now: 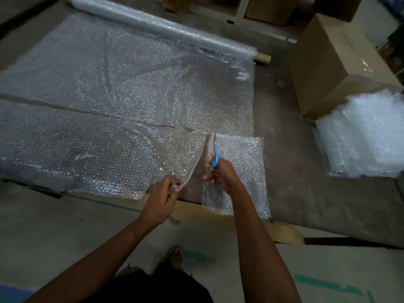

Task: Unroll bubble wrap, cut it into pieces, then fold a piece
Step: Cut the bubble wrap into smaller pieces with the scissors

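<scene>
Wrap [122,88]: one sheet unrolled flat over the floor [290,162], reaching from the roll [166,25] at the far edge to the near edge by the person's feet.

Cut: runs from the near edge up the right side of the sheet; a strip [240,171] lies to its right, partly freed and flat.

Scissors [215,154]: blue-handled, blades pointing away along the cut, tip at its far end.

Right hand [220,173]: grip closed round the scissor handles.

Left hand [161,200]: grip pinching the sheet's cut edge at the near corner, lifting it taut.

Pile [360,136]: cut pieces stacked at right, well apart, beside a box [332,62].

Risks, judged:
- Cut drifts off line; cause, no marked guide and soft film that shifts under the blades.
- Film bunches or snags in the blades; cause, tension lost if the left grip slackens.
- Sheet tears raggedly; cause, pulling too hard on the lifted edge.
- Nick to the left fingers is unlikely, since they sit behind the blades.
</scene>
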